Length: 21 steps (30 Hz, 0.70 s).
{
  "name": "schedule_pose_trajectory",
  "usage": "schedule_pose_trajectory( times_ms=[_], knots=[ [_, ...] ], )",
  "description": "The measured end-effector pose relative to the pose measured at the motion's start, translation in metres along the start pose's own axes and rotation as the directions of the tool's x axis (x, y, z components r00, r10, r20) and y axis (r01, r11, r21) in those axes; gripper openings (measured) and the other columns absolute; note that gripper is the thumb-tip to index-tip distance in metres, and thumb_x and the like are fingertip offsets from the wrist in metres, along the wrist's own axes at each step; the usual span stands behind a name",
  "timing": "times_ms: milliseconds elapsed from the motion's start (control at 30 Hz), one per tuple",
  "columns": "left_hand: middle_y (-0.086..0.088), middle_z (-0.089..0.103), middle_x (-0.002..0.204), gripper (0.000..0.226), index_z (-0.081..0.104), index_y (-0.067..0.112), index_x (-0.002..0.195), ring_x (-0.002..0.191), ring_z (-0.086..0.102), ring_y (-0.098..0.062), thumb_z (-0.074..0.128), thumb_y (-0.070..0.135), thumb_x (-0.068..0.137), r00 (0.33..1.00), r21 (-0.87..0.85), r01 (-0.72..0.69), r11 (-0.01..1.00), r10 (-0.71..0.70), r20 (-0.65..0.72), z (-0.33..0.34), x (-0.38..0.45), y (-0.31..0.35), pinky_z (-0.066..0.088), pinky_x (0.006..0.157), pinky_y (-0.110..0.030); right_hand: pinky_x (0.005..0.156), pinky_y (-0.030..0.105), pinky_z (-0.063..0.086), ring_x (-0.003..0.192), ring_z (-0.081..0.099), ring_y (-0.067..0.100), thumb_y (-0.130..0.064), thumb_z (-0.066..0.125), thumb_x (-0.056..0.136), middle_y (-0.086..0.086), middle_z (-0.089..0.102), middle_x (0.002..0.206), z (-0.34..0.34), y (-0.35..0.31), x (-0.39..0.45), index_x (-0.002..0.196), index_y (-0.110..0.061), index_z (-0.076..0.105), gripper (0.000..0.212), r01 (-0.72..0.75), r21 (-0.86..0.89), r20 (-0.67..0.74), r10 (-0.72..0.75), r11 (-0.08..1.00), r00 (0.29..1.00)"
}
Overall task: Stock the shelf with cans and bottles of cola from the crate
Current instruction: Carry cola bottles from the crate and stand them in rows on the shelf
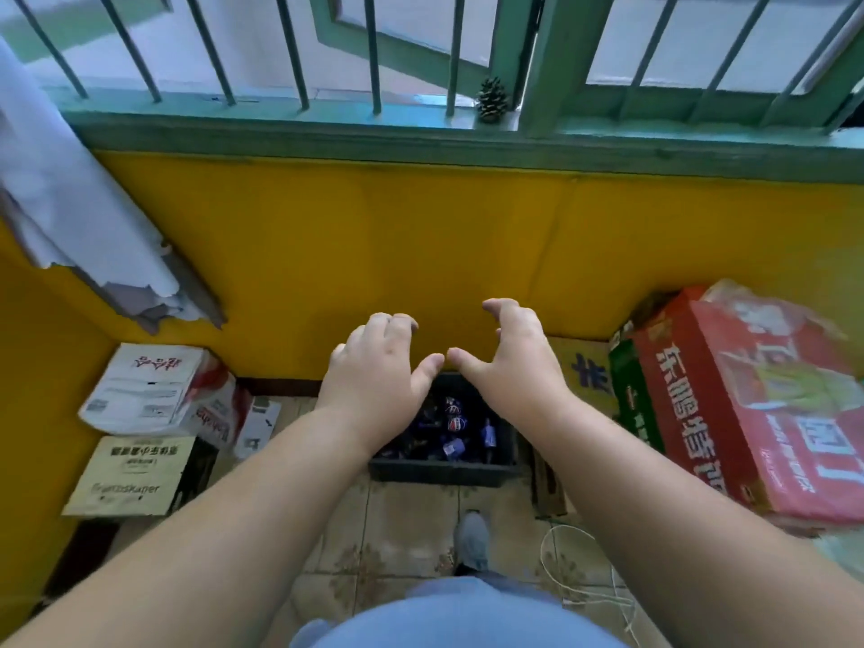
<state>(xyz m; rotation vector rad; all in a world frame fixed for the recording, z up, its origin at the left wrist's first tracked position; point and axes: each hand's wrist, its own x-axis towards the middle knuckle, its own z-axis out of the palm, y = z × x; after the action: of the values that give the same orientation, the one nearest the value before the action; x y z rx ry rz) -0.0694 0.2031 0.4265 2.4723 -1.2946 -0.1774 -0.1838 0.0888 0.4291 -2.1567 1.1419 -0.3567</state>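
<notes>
Both hands, left hand and right hand, hover empty with loosely curled fingers above the dark plastic crate; its blue cola cans look rigid, heavy, probably slippery, best gripped around the sides.

Hands: 2, the left hand and the right hand
Crates: 1 dark crate
Cola containers in the crate: several, blurred, exact count cannot be told
Cardboard boxes at left: 3, the white box, the tan box and a small box
Red cartons at right: 1 red carton
Green cartons: 1 green carton
Pine cones: 1 pine cone
Shoes: 1 grey shoe
</notes>
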Motion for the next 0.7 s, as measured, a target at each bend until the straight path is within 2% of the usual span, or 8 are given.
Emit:
schedule_pose_trajectory(
  times_ms=[200, 267, 367, 467, 533, 633, 700],
  knots=[
    [0.001, 0.052, 0.134, 0.048, 0.045, 0.022, 0.137, 0.123, 0.05, -0.019, 0.051, 0.049, 0.097, 0.979, -0.065, 0.167, 0.984, -0.158, 0.127, 0.061, 0.067, -0.013, 0.048, 0.1, -0.042, 0.096, 0.033, 0.049, 0.134, 0.048, 0.017, -0.044, 0.074, 0.087, -0.003, 0.042, 0.149, 0.045, 0.04, 0.097, 0.148, -0.029, 0.036, 0.073, -0.007, 0.011, 0.208, 0.005, 1.0, 0.978],
    [0.001, 0.051, 0.133, 0.046, 0.045, 0.022, 0.135, 0.123, 0.05, -0.02, 0.052, 0.047, 0.097, 0.962, -0.098, 0.216, 0.971, -0.194, 0.192, 0.086, 0.088, -0.023, 0.047, 0.098, -0.041, 0.092, 0.031, 0.049, 0.126, 0.051, 0.016, -0.044, 0.074, 0.087, -0.003, 0.043, 0.148, 0.065, 0.06, 0.121, 0.148, -0.029, 0.036, 0.073, -0.041, 0.018, 0.245, 0.035, 0.999, 0.969],
    [0.0, 0.05, 0.131, 0.042, 0.045, 0.024, 0.133, 0.117, 0.052, -0.02, 0.053, 0.046, 0.098, 0.906, -0.137, 0.367, 0.92, -0.319, 0.278, 0.121, 0.117, -0.048, 0.046, 0.09, -0.035, 0.083, 0.029, 0.049, 0.107, 0.054, 0.013, -0.045, 0.074, 0.087, -0.003, 0.045, 0.142, 0.104, 0.091, 0.146, 0.145, -0.029, 0.038, 0.07, -0.135, 0.037, 0.276, 0.119, 0.99, 0.954],
    [0.0, 0.052, 0.13, 0.038, 0.047, 0.022, 0.13, 0.112, 0.055, -0.022, 0.054, 0.042, 0.098, 0.852, -0.158, 0.472, 0.867, -0.402, 0.335, 0.165, 0.143, -0.082, 0.04, 0.081, -0.03, 0.089, 0.037, 0.053, 0.116, 0.055, 0.016, -0.048, 0.075, 0.085, -0.003, 0.046, 0.14, 0.155, 0.13, 0.162, 0.141, -0.029, 0.041, 0.069, -0.273, 0.06, 0.329, 0.239, 0.96, 0.914],
    [0.001, 0.053, 0.132, 0.04, 0.047, 0.022, 0.133, 0.11, 0.057, -0.02, 0.055, 0.039, 0.098, 0.831, -0.189, 0.498, 0.846, -0.404, 0.382, 0.201, 0.156, -0.105, 0.04, 0.078, -0.029, 0.092, 0.04, 0.053, 0.115, 0.055, 0.018, -0.049, 0.075, 0.085, 0.0, 0.046, 0.142, 0.193, 0.158, 0.168, 0.141, -0.028, 0.041, 0.069, -0.369, 0.064, 0.37, 0.322, 0.927, 0.871],
    [0.002, 0.052, 0.136, 0.042, 0.045, 0.022, 0.137, 0.108, 0.057, -0.018, 0.053, 0.039, 0.1, 0.778, -0.224, 0.547, 0.806, -0.391, 0.492, 0.264, 0.17, -0.131, 0.041, 0.079, -0.029, 0.089, 0.034, 0.048, 0.116, 0.054, 0.021, -0.05, 0.074, 0.086, 0.003, 0.045, 0.144, 0.252, 0.2, 0.171, 0.144, -0.023, 0.04, 0.072, -0.473, 0.04, 0.384, 0.424, 0.88, 0.821],
    [0.0, 0.053, 0.136, 0.043, 0.044, 0.021, 0.138, 0.098, 0.055, -0.016, 0.053, 0.038, 0.1, 0.739, -0.214, 0.572, 0.792, -0.385, 0.552, 0.307, 0.176, -0.15, 0.041, 0.076, -0.029, 0.087, 0.031, 0.046, 0.111, 0.054, 0.021, -0.048, 0.075, 0.085, 0.005, 0.045, 0.146, 0.293, 0.228, 0.172, 0.145, -0.02, 0.04, 0.075, -0.527, 0.045, 0.409, 0.466, 0.849, 0.785]
  ],
)
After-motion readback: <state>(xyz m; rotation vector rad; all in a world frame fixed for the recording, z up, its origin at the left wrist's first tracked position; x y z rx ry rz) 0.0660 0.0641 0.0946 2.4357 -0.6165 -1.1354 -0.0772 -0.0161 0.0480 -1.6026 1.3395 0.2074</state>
